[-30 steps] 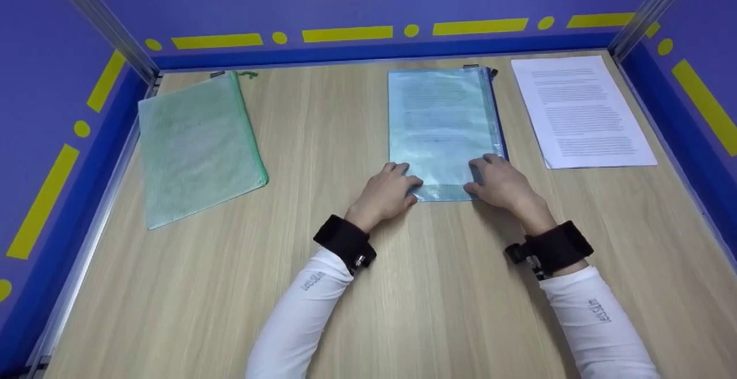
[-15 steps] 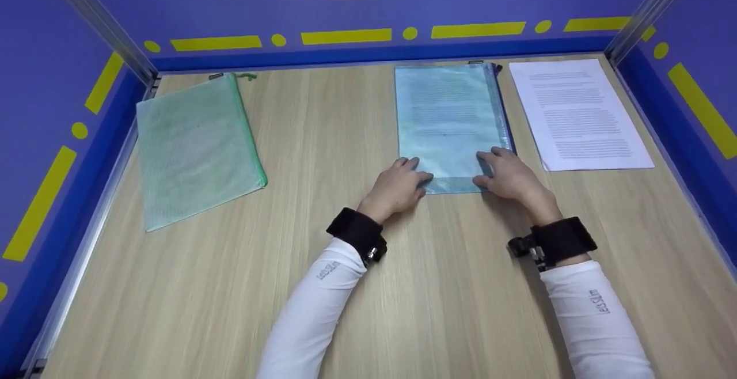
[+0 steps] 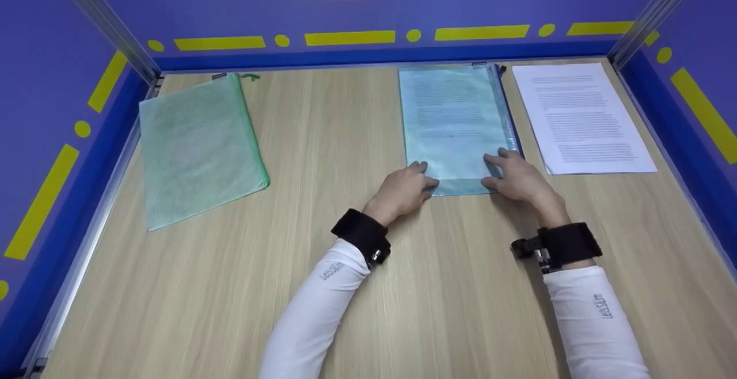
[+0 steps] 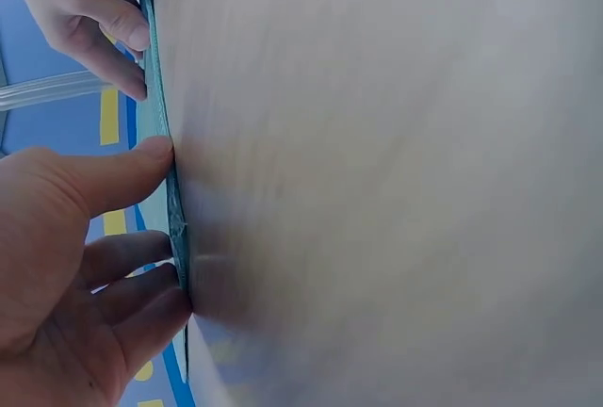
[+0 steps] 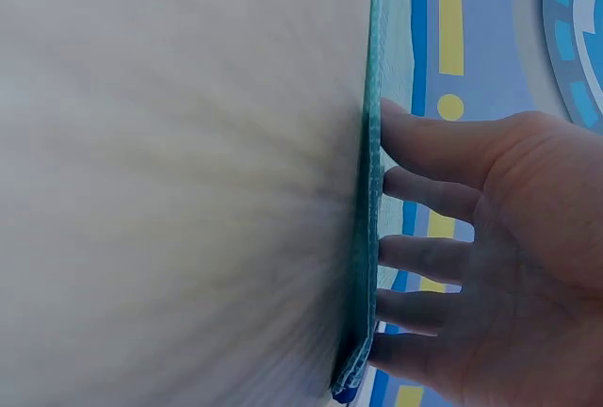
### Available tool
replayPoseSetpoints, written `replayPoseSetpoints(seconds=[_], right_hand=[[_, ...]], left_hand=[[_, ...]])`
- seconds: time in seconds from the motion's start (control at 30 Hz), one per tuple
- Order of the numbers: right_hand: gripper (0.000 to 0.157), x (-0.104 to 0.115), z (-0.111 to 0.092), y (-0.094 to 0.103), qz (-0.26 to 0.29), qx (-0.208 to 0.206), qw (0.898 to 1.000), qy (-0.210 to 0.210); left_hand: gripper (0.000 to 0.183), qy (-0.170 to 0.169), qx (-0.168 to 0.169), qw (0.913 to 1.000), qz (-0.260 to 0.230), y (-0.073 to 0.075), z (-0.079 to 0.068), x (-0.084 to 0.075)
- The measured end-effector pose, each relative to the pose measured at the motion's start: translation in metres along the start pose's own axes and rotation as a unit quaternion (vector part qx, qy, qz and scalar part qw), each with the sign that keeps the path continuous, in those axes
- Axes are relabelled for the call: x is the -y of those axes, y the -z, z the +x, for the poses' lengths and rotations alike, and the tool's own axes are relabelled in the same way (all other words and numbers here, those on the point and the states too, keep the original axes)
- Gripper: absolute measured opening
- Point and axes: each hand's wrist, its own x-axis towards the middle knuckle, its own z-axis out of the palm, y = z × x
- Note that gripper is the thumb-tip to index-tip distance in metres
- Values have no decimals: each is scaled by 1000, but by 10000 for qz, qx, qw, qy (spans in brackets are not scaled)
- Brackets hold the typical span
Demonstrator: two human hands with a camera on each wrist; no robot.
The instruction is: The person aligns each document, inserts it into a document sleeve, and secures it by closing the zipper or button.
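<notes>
A translucent light-blue zip document pouch [image 3: 452, 114] lies flat towards the back of the table, with a printed sheet showing through it. Its dark blue zip edge runs along the right side. At its near left corner my left hand [image 3: 401, 190] touches it, the thumb and fingertips against the edge. My right hand [image 3: 521, 180] rests its fingertips on the near right corner; in the right wrist view the fingers [image 5: 424, 258] are spread and nearly straight against the pouch. To the right lies a stack of printed paper [image 3: 584, 118], apart from the pouch.
A green zip pouch [image 3: 201, 151] lies slightly turned on the left of the wooden table [image 3: 322, 137]. Blue panels [image 3: 357, 10] with yellow marks stand along the back and both sides. The light-blue pouch's far edge is close to the back panel.
The light-blue pouch has slid a little to the right and away from me, with both hands moving along at its near corners. The green pouch and the paper stay in place.
</notes>
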Motion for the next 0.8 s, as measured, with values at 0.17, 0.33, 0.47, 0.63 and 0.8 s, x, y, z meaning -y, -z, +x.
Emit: replayPoseSetpoints(seconds=[0.17, 0.33, 0.47, 0.63, 0.8], right_hand=[[64, -1, 0, 2, 49, 0, 10000, -51], [66, -2, 1, 1, 78, 27, 9999, -92], [65, -4, 0, 1, 86, 15, 10000, 11], [62, -4, -2, 1, 121, -131, 9998, 113], [58, 1, -4, -1, 329, -449, 9984, 67]], left_hand=[[37, 58, 114, 9998, -183, 2, 1, -1], [38, 54, 260, 9991, -326, 4, 2, 1], [37, 150, 269, 9970, -707, 7, 0, 5], [34, 245, 97, 9938, -1084, 12, -7, 15], [34, 171, -127, 9946, -1020, 15, -20, 25]])
